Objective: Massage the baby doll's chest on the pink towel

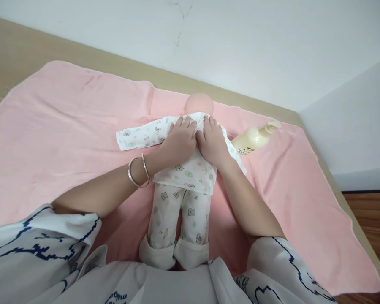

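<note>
A bald baby doll [199, 102] lies stretched out in front of me, its head at the far end. It wears a white printed shirt [185, 174] with one sleeve spread to the left, and matching trousers [194, 215] with turned-up cuffs. My left hand [182, 141], bangles on its wrist, rests on the upper part of the shirt with fingers extended. Beside it, my right hand [212, 141] lies on the shirt just below the head, fingers straight and thumb towards the left hand. The doll's face does not show.
A pale yellow pump bottle [250, 140] lies on its side to the right of the doll. Beneath everything spreads a pink blanket [82, 109] with some folds. It covers a light wooden surface [19, 38] that meets a white wall [240, 46].
</note>
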Demonstrator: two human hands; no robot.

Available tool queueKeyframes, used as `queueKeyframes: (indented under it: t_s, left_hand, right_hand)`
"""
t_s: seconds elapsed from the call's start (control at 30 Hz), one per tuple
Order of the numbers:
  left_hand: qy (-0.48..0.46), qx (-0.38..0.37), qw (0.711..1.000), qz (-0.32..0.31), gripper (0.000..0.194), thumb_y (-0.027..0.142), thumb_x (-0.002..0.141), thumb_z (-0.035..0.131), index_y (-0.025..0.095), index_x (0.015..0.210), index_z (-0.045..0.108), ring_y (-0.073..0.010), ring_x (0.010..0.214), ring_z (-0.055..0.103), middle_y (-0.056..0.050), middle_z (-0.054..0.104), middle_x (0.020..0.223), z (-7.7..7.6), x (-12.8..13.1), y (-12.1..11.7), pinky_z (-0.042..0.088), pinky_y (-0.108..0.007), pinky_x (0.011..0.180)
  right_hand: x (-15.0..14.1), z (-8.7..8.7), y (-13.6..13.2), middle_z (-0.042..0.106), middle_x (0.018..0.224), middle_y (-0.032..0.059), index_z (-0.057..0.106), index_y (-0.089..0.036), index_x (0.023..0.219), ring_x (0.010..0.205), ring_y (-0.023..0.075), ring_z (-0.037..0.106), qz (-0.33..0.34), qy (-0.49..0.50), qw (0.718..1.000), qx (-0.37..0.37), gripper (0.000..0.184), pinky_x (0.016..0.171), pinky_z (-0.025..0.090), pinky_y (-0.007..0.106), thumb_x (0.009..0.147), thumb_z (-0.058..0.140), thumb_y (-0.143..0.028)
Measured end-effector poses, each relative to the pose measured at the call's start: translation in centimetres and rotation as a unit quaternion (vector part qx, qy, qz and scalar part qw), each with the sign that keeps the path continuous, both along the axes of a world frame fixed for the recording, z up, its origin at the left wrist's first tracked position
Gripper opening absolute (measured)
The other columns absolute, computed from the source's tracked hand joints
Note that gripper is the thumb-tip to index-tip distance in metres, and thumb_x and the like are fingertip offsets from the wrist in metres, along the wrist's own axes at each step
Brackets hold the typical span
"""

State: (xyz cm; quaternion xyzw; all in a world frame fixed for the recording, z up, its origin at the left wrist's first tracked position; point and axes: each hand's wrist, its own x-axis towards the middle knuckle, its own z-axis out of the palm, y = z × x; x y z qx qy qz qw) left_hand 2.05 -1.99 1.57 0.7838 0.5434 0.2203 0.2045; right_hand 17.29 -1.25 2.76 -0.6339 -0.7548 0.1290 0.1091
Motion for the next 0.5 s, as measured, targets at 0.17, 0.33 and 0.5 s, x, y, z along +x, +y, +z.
queueKeyframes:
  t_s: [0.17, 0.33, 0.5]
  left_hand:
    - [0.001, 0.015, 1.0, 0.003, 0.047, 0.019, 0.099, 0.035, 0.014, 0.133, 0.067, -0.0381, 0.142, 0.057, -0.019, 0.065, 0.149, -0.3, -1.2, 2.5, 0.047, -0.066, 0.124]
    - [0.041, 0.098, 0.994, -0.007, 0.049, 0.023, 0.105, 0.027, 0.01, 0.133, 0.066, -0.0401, 0.144, 0.055, -0.024, 0.065, 0.147, -1.8, -1.5, 2.8, 0.042, -0.065, 0.125]
    - [0.036, 0.099, 0.993, 0.046, 0.057, 0.034, 0.11, 0.031, 0.008, 0.156, 0.053, -0.0409, 0.16, 0.045, -0.026, 0.055, 0.164, -1.9, -0.3, -0.1, 0.036, -0.066, 0.132]
  right_hand:
    - [-1.8, 1.0, -2.9, 0.027, 0.179, 0.0306, 0.03, 0.005, 0.171, 0.171, 0.0417, 0.026, 0.012, -0.082, 0.996, 0.022, 0.071, 0.14, 0.024, 0.061, 0.11, 0.033, -0.031]
    - [-2.6, 1.6, -3.9, 0.023, 0.181, 0.0292, 0.032, 0.002, 0.171, 0.172, 0.0407, 0.022, 0.023, -0.071, 0.997, 0.015, 0.068, 0.141, 0.023, 0.061, 0.11, 0.035, -0.029]
    - [-1.3, 1.7, -1.3, 0.023, 0.18, 0.0314, 0.027, 0.006, 0.171, 0.174, 0.0386, 0.018, -0.015, -0.035, 0.998, -0.044, 0.069, 0.142, 0.022, 0.059, 0.11, 0.028, -0.027]
